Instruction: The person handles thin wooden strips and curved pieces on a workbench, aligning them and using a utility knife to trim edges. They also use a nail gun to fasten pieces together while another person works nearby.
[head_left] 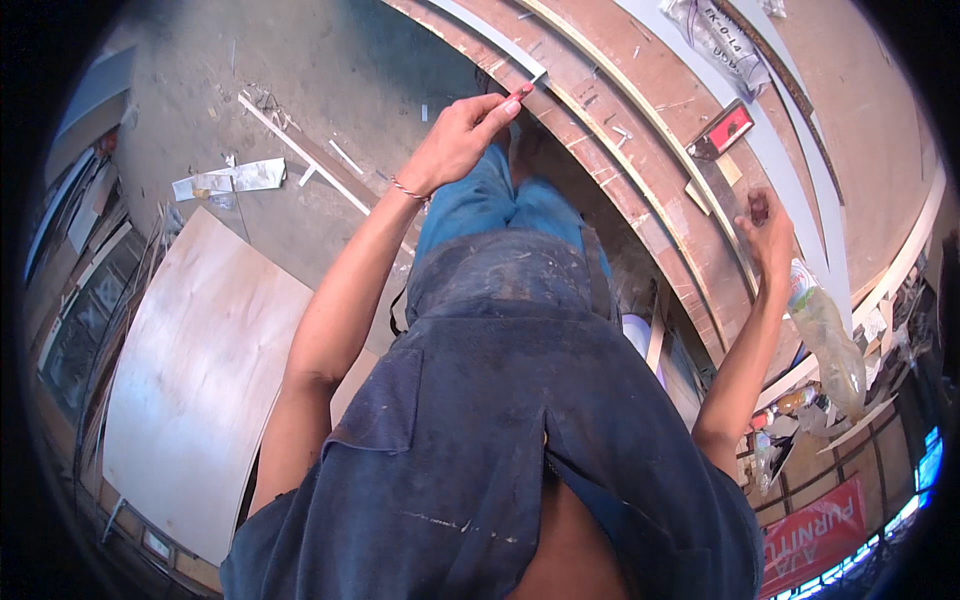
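Note:
My left hand point(462, 138) is closed, pinching a small red tool point(521, 92) between thumb and fingertips. Its thin grey tip meets the near edge of a long pale strip point(505, 45) on the workbench point(640, 135). The tool's exact kind is too small to tell. Over the bench's right part, my right hand point(770, 238) is loosely curled, thumb apart from the fingers. A dark patch shows among those fingers, and I cannot make out whether it is shadow or an object. Just beyond this hand lies a red-and-black box-shaped thing point(725, 130).
Long narrow wooden strips point(650, 115) and grey-white strips point(775, 155) run along the bench. A clear plastic bag point(715, 40) lies at the far right, a plastic bottle point(828, 345) near my right forearm. A plywood sheet point(190, 380) stands left; offcuts point(230, 180) litter the floor.

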